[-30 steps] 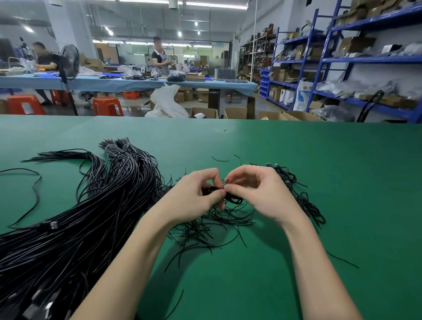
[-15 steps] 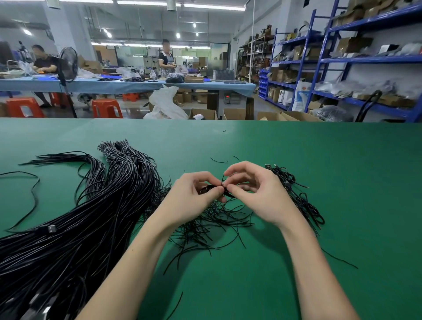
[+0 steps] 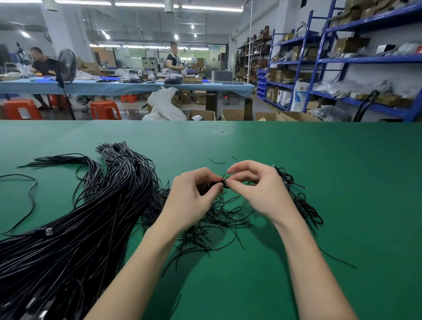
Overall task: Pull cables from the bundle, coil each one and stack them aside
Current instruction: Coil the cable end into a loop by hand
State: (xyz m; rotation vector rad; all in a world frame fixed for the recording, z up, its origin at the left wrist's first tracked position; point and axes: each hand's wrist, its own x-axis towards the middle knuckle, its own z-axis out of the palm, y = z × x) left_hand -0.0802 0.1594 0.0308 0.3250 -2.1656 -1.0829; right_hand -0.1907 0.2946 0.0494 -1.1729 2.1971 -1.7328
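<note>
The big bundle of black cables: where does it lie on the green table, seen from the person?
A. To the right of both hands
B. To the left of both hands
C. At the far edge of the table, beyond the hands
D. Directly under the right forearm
B. The big bundle of black cables spreads over the green table to the left of the left hand and the right hand.

Bright ceiling strip lights point(image 3: 146, 3); soft shadows; wide-angle edge distortion
</note>
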